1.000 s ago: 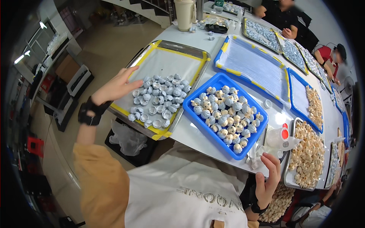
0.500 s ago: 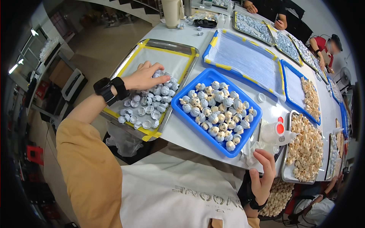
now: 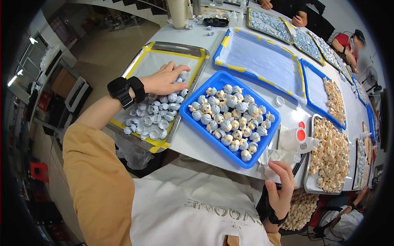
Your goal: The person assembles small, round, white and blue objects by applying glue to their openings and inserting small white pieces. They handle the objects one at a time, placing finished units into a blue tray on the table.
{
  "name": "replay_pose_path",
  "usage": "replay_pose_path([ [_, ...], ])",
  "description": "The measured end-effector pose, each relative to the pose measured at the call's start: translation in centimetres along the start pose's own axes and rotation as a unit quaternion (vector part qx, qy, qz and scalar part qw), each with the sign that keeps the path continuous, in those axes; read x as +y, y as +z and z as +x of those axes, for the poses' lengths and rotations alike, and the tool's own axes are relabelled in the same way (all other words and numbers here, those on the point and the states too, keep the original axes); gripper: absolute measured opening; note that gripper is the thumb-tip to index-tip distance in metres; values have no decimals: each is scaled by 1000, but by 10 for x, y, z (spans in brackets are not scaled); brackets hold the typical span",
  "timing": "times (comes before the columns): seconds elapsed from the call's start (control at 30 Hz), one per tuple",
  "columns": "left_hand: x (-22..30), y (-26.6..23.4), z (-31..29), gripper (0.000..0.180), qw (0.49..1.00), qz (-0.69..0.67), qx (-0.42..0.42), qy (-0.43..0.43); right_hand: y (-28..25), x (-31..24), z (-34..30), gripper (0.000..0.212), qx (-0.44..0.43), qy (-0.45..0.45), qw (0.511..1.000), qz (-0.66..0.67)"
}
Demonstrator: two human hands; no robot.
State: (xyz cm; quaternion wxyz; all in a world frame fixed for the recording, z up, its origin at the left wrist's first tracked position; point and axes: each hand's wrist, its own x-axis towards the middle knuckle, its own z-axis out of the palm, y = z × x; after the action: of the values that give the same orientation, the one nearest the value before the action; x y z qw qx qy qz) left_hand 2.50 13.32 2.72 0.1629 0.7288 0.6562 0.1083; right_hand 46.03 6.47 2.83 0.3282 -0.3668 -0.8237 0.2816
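Note:
My left hand (image 3: 167, 80) spreads over the far side of a pile of small hollow blue-grey cups (image 3: 154, 134), fingers apart and reaching right. Its palm and thumb cover some cups; nothing shows gripped in it. The cups lie in a metal tray (image 3: 158, 60) lined with pale sheet and edged in yellow tape. To the right, a blue plastic tray (image 3: 211, 137) holds many small cream heads with blue-grey caps (image 3: 234, 119). My right hand (image 3: 281, 191) hovers at the table's front edge near a crumpled white tissue (image 3: 269, 160), fingers curved apart and empty.
Squeeze bottles (image 3: 310, 145) and a red-topped white container (image 3: 291, 138) stand beside a metal tray of cream pieces (image 3: 328, 160). Behind lies a blue tray with a pale lining (image 3: 258, 61). A small clear cup (image 3: 280, 101) sits near it. Co-workers (image 3: 349, 45) are at the far side.
My left hand has slid right over the cups, its fingers stretching further out. My right hand stays nearly in place. The whole view has shifted slightly.

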Motion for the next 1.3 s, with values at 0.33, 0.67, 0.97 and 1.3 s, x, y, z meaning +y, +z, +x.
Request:
replay_pose_path([
  [0.33, 7, 1, -1, 23, 1000, 22, 15, 15, 1, -2, 0, 34, 9, 14, 1000, 0],
  [0.67, 8, 4, -8, 22, 999, -28, 41, 18, 2, -2, 1, 34, 14, 1, 1000, 2],
  [0.97, 16, 3, -14, 27, 998, 19, 63, -10, 2, -3, 1, 33, 11, 0, 1000, 8],
  [1.3, 12, 4, -15, 24, 996, -23, 86, -1, 1, -4, 0, 31, 10, -16, 1000, 19],
])
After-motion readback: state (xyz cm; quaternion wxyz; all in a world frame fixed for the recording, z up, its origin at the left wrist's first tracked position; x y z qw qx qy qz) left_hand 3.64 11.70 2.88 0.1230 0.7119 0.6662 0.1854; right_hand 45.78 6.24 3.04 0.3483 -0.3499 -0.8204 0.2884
